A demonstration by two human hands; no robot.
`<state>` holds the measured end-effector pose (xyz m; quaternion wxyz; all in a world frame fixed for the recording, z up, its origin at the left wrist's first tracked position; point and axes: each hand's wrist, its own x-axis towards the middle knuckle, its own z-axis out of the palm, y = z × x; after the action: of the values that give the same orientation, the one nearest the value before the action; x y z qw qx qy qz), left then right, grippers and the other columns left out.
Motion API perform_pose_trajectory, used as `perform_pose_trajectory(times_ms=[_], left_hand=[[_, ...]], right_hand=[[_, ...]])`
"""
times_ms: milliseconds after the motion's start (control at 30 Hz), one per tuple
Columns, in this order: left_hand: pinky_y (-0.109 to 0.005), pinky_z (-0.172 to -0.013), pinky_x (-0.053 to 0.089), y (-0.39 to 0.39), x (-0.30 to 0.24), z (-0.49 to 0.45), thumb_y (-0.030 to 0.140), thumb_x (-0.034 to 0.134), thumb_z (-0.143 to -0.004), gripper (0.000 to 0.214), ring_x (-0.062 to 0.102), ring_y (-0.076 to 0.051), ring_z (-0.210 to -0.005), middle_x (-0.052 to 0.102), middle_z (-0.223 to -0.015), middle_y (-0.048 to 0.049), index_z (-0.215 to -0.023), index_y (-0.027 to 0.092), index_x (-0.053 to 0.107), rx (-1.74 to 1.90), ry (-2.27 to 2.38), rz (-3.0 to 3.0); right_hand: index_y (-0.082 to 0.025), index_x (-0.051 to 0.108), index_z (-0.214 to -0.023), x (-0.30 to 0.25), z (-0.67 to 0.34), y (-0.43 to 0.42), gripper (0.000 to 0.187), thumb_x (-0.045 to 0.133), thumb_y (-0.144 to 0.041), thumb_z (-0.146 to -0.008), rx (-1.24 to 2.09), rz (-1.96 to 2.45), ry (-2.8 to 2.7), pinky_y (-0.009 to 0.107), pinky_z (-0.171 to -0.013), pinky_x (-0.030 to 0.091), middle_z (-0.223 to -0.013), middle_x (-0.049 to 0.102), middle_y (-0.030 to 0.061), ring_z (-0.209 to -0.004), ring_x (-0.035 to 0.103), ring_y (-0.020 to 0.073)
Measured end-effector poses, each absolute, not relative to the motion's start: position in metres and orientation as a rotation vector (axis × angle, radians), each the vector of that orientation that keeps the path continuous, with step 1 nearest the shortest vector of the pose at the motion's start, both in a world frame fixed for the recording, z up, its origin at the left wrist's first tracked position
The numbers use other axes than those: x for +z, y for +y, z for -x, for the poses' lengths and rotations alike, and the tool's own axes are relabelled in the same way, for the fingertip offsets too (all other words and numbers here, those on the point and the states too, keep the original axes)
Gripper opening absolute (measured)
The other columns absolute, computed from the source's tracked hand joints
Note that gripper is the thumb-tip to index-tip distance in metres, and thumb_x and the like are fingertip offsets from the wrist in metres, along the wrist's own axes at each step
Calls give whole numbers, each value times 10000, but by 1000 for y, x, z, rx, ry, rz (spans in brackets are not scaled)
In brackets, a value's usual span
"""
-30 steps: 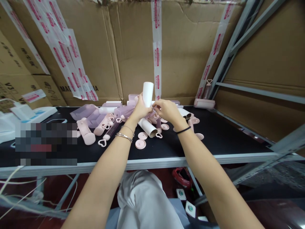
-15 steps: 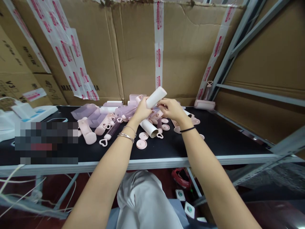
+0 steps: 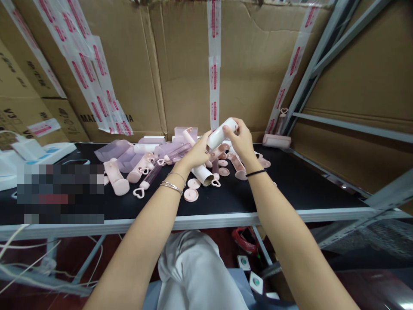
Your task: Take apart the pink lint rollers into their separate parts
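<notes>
Both my hands hold a white cardboard tube (image 3: 217,137), tilted with its upper end to the right. My left hand (image 3: 200,151) is wrapped round the lower left end. My right hand (image 3: 241,138) grips the upper right end, its thumb on the tube's side and its fingers behind, partly hidden. Below them a second white tube (image 3: 202,175) lies with its open end towards me. Around it are pink round caps (image 3: 191,195), a pink heart-shaped loop (image 3: 216,183) and a pink curved holder (image 3: 237,167).
Left of my hands lie translucent purple sleeves (image 3: 112,150), pink holders (image 3: 116,181) and a clear rod with a heart loop (image 3: 138,193). A power strip (image 3: 51,151) is at far left. Cardboard boxes (image 3: 180,77) back the black table (image 3: 309,193); a pink holder (image 3: 276,141) stands at the back right.
My right hand has moved up from beside the tube's middle to its upper end and now grips it. The tube has shifted slightly right and down, and my left hand has moved slightly right.
</notes>
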<state>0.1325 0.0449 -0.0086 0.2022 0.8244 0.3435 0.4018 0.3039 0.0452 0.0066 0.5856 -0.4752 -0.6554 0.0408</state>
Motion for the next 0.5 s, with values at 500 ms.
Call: perform_pose_trajectory(times_ms=[500], left_hand=[[-472, -1027, 436, 35, 3, -130, 154, 580, -806, 564, 534, -304, -1237, 563, -1351, -162, -1352, 154, 440, 1357, 1297, -2424]], right_hand=[[-180, 522, -1308, -3, -282, 44, 500, 489, -480, -909, 206, 920, -1885, 345, -935, 445, -1251, 623, 106, -1064, 596, 210]])
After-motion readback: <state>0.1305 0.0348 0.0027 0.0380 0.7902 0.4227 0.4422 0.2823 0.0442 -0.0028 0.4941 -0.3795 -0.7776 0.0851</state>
